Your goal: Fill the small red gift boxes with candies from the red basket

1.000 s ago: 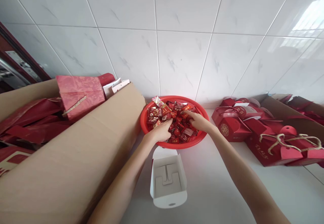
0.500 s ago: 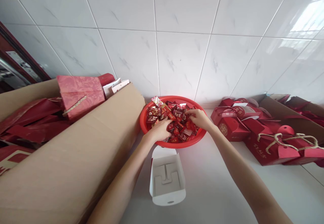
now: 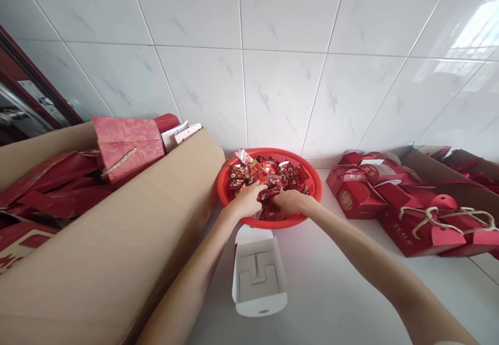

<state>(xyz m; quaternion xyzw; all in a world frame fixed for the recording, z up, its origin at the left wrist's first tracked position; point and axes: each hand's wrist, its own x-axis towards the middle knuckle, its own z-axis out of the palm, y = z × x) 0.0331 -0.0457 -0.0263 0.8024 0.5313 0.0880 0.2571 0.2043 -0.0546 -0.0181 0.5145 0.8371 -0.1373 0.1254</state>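
A round red plastic basket (image 3: 317, 189) holds many wrapped candies (image 3: 292, 178), mostly dark red with some gold and pink. Both hands reach into it and lie close together at its near side. My left hand (image 3: 247, 200) has its fingers curled over candies at the front left. Just right of it, my right hand (image 3: 290, 202) bends down into the pile, fingers closed round candies and partly hidden among them. Directly in front of the basket stands an open box with a white inside (image 3: 259, 275), its flaps folded out and nothing inside it.
At left, a large cardboard carton (image 3: 156, 220) is filled with red paper bags and a pink patterned bag (image 3: 130, 147). Red gift boxes (image 3: 356, 191), some with rope handles (image 3: 429, 217), stand at right before another carton (image 3: 440, 173). A white tiled wall (image 3: 284, 90) rises behind.
My right hand has moved left and nearer across the candies, from the basket's right side to beside my left hand. My left hand stays nearly in place. Some candies have shifted.
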